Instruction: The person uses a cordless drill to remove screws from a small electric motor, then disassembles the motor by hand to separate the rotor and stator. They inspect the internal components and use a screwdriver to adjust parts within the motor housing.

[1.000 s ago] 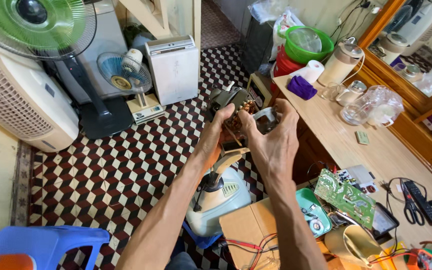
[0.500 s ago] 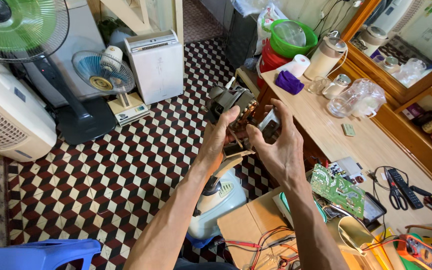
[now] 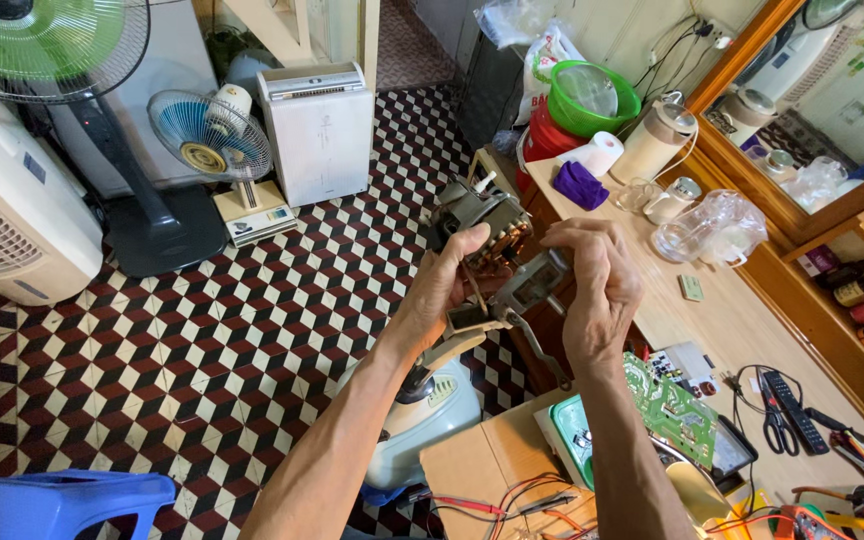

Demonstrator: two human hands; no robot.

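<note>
Both hands stay raised over the tiled floor (image 3: 202,330): my left hand (image 3: 447,285) clamps the fan motor (image 3: 477,215), my right hand (image 3: 597,290) pinches its grey bracket (image 3: 532,283). Since 1 second ago my view has swung right, with the motor still held up. I count 1 motor, 2 fans: green (image 3: 37,45) and blue (image 3: 210,135).

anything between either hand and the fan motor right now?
Nothing visible. The left hand has the fan motor in its grip from below, and the right hand holds the grey bracket piece attached beside it. Both are raised above the tiled floor, beside the wooden table.
</note>
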